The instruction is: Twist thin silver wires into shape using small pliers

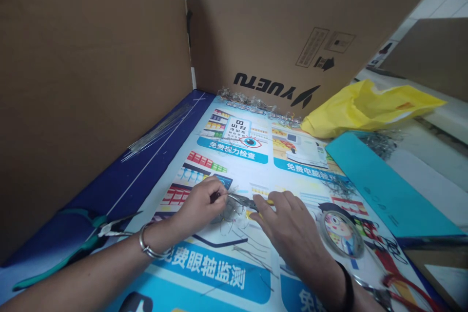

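My right hand (288,219) is wrapped around yellow-handled long-nose pliers (241,199), whose jaws point left. At their tips, my left hand (204,200) is closed in a pinch. A small dark thing shows at its fingertips, too small to name. Below the jaws, a tangle of thin wire (230,212) lies on the printed poster (256,241). Loose wire pieces (256,258) are scattered nearer to me. Beside my left forearm rest teal-handled long-nose pliers (98,231) with their jaws apart.
Cardboard walls (263,24) stand behind and at left. Straight wires (159,134) lie on the blue strip. Wire pieces (252,102) line the back edge. At right are a yellow bag (365,107), a teal box (387,185), a tape roll (341,234) and a red-handled tool (405,285).
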`<state>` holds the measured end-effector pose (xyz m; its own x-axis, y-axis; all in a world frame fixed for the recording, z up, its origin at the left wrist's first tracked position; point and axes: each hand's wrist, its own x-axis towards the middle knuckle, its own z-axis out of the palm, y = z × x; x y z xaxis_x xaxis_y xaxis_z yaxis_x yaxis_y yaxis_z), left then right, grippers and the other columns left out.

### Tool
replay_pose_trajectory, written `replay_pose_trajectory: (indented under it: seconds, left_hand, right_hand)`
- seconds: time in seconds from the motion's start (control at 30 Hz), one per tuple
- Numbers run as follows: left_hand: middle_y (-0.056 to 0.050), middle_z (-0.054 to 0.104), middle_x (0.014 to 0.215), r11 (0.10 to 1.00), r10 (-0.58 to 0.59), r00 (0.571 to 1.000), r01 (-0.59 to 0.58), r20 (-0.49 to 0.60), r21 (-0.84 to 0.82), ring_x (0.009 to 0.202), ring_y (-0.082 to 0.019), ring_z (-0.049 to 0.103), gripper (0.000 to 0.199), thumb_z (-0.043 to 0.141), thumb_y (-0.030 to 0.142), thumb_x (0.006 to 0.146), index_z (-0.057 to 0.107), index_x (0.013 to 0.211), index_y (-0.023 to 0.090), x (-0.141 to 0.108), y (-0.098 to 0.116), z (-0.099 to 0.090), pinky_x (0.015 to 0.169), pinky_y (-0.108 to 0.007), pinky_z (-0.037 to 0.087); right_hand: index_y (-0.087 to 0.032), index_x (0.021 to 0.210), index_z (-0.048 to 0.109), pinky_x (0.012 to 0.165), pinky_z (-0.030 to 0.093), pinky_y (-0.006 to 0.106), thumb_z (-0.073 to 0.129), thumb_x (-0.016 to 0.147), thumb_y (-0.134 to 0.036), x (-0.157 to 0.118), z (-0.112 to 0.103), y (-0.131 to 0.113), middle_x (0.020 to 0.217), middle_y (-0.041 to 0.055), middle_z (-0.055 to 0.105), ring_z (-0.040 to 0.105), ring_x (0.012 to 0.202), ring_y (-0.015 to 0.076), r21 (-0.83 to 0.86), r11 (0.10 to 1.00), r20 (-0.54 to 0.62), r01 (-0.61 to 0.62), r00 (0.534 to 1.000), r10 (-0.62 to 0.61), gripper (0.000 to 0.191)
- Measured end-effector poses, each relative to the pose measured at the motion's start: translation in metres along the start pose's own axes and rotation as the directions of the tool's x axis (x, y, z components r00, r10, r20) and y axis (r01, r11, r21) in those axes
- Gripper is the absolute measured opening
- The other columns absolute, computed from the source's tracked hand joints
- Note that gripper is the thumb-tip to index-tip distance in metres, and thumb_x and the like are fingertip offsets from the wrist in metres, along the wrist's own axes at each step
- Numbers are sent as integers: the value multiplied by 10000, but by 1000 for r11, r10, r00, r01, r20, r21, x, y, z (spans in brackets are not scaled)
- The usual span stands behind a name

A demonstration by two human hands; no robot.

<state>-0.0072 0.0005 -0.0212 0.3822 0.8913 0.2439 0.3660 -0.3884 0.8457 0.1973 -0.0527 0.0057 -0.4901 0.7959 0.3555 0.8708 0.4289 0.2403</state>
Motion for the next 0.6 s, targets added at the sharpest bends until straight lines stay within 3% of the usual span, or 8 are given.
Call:
replay_pose_trajectory:
  seconds: [0.6]
  left_hand:
    - [14,478,628,999,12,1000,-10,28,-52,631,-119,463,166,489,109,753,492,595,160,2,1,-3,585,-243,347]
  right_hand:
    - [-220,1005,586,637,349,334,618,794,-385,-2,8,2,782,68,544,481,735,242,61,998,91,-35,995,29,269]
